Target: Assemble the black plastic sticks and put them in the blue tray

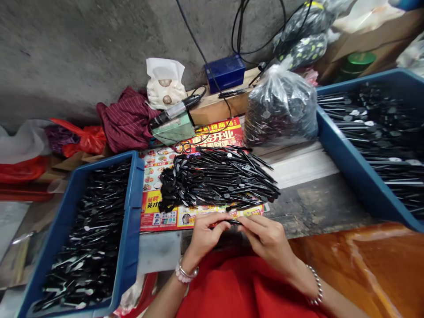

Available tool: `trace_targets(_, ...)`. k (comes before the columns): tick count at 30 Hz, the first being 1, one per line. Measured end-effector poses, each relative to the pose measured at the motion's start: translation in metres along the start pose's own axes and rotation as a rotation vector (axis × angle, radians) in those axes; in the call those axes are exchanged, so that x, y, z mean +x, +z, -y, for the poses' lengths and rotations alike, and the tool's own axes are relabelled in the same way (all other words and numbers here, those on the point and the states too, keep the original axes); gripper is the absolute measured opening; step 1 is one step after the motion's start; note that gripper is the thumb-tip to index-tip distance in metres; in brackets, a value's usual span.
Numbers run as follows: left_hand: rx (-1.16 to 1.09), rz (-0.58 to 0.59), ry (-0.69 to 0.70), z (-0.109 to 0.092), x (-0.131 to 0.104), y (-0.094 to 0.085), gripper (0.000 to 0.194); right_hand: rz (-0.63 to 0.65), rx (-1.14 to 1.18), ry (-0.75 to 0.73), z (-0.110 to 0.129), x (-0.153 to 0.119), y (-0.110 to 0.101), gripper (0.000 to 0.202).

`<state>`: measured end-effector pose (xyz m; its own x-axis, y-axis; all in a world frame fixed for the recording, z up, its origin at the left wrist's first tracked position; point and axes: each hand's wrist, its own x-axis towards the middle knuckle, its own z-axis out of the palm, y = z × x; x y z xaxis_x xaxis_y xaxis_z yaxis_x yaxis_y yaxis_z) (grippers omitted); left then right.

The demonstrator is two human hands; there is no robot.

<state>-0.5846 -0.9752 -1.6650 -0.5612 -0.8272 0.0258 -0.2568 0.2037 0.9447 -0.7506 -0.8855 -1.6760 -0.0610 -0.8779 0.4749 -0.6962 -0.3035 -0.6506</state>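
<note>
- "red cloth (228,287) nearest. what's past it?"
- "left hand (208,232) and right hand (266,234), both closed in a pinch on a black piece (233,222)."
- "where's that?"
- "between them, near the pile (218,176) on the flyer (150,222)."

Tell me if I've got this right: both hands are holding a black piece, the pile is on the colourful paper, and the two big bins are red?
Not quite: the left bin and right bin are blue, not red, as the head view shows. The left hand and right hand do hold a black piece, and the pile is on the paper.
</note>
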Motion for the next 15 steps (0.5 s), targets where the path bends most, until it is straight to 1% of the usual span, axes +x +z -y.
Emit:
trace_targets(6, -0.058, 0.015, -0.090, 0.004, -0.002, 0.004, 0.018, 0.028, 0.002, 0.040, -0.004, 0.000, 0.001, 0.018)
trace_targets(10, -0.045, 0.024, -0.108, -0.003, -0.006, 0.003, 0.018, 0.046, 0.100, 0.072, -0.008, -0.005, 0.000, 0.019)
trace_targets(12, -0.090, 0.054, -0.124, -0.007, -0.010, 0.003, 0.019, 0.040, 0.150, 0.092, -0.016, -0.013, -0.003, 0.020)
trace_targets(14, -0.186, 0.099, -0.147, -0.009, -0.014, 0.004, 0.028, 0.061, 0.161, 0.134, -0.032, -0.022, -0.006, 0.023)
trace_targets(15, -0.242, 0.117, -0.157, -0.008, -0.015, 0.004, 0.037, 0.144, 0.170, 0.149, -0.041, -0.026, -0.006, 0.026)
